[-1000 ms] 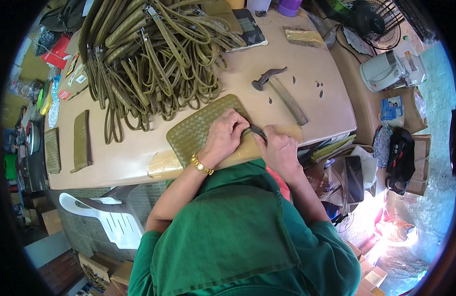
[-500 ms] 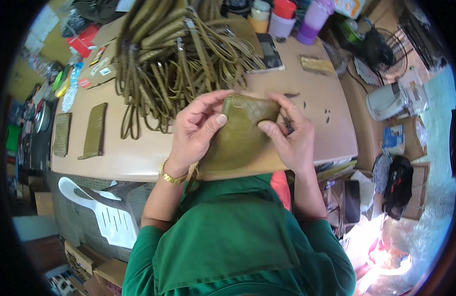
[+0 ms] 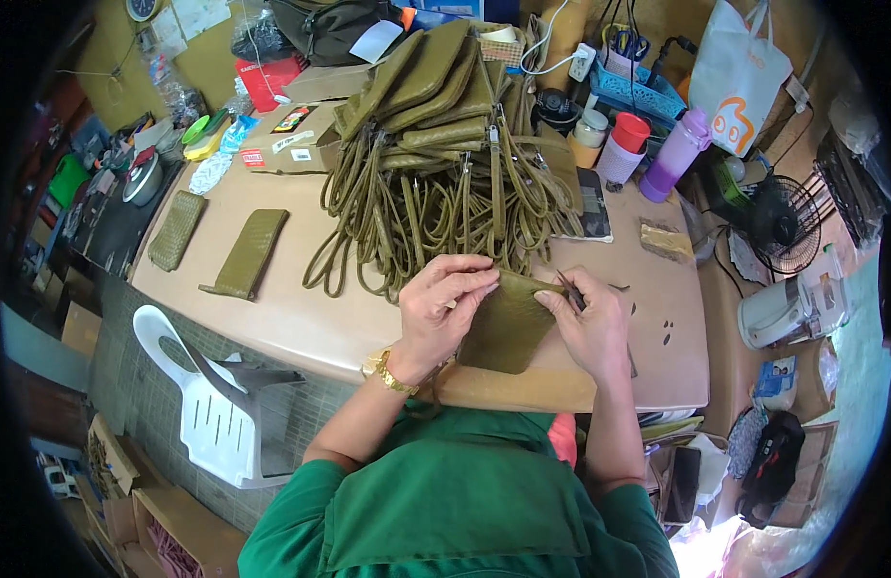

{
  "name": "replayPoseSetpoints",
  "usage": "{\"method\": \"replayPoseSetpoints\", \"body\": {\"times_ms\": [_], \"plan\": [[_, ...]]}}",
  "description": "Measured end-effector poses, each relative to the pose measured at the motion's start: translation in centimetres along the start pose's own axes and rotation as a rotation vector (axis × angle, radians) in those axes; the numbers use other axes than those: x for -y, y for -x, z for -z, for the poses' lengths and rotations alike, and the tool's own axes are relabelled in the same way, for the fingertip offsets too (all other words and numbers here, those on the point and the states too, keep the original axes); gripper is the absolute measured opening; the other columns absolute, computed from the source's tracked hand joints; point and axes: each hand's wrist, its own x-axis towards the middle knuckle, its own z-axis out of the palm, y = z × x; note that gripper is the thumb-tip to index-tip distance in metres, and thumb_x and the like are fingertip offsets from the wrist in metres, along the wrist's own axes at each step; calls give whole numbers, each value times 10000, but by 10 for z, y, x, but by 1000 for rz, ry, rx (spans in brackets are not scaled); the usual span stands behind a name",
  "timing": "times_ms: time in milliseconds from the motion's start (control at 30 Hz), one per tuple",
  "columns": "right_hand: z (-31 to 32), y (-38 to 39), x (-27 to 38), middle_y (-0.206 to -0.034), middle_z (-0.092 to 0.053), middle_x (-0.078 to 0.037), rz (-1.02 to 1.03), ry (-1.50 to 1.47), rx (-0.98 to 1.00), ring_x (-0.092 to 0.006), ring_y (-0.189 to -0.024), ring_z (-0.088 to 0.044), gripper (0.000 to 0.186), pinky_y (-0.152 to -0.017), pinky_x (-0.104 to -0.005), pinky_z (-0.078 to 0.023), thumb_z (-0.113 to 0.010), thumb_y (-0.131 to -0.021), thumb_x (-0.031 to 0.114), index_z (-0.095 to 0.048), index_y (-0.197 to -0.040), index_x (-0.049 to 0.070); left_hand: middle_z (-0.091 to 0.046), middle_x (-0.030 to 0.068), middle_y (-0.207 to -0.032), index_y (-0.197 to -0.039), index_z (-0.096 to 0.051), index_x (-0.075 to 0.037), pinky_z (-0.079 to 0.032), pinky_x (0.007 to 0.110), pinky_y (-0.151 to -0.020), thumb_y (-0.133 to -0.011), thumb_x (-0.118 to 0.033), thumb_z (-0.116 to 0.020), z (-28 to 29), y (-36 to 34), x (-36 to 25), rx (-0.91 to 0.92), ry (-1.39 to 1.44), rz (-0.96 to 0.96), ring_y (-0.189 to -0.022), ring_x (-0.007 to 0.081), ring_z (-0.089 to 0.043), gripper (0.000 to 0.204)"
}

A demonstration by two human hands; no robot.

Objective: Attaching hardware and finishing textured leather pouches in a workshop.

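Observation:
An olive-green woven-textured pouch (image 3: pixel 508 335) hangs between my hands at the table's near edge. My left hand (image 3: pixel 444 306), with a gold watch (image 3: pixel 393 374) at the wrist, pinches its upper left corner. The thumb and fingers of my right hand (image 3: pixel 598 323) close on its upper right edge. A small dark pointed tool (image 3: pixel 571 292), perhaps thread snips, is also held in my right hand, partly hidden by the fingers. Just beyond my hands lies a big heap of similar olive pouches (image 3: pixel 426 82) with long looped straps (image 3: pixel 455 207).
Two olive pouches lie on the left of the table (image 3: pixel 320 323), one woven (image 3: pixel 176 231), one longer (image 3: pixel 248 252). A cardboard box (image 3: pixel 296 140) stands far left. Jars, a purple bottle (image 3: pixel 677 154) and a black fan (image 3: pixel 783 222) are at right. A white plastic chair (image 3: pixel 214 424) stands left.
The view has tilted up, showing more of the table's far side. The pouch has turned so that its top edge lies stretched between my hands. Both hands keep their hold.

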Motion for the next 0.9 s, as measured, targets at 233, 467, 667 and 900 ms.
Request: {"method": "replayPoseSetpoints", "body": {"times_ms": [233,467,667,900], "plan": [[-4,3,9,-872,-653,-171,-59,-67,-18,-366,-757,-645,273,-652,-401,-499,-734,-806,204,-605,-982,40,-661,120,-1033,-930,-581,9,-510,214,-650,-919,-53,-595,0,7,13,-44,218,293,-796,96,-613,65],[-26,12,17,-877,-538,-40,419,226,-298,-234,-690,-588,329,-607,-349,-480,-761,-701,146,-644,-1008,123,-650,140,-1078,-970,-542,22,-513,218,-712,-963,-124,-558,2,7,-4,12,411,465,-817,74,-589,146],[-35,7,15,-884,-551,-35,572,293,-317,-200,-673,-573,301,-620,-328,-455,-768,-682,145,-676,-968,123,-643,160,-1083,-970,-541,31,-518,225,-740,-958,-118,-565,-1,12,-7,6,425,448,-829,87,-592,152],[-38,8,12,-883,-564,-36,548,262,-347,-200,-674,-573,304,-606,-333,-452,-774,-682,148,-675,-967,109,-631,187,-1118,-966,-527,27,-484,245,-798,-952,-80,-557,-4,15,-8,-14,384,372,-905,112,-581,112]]}}
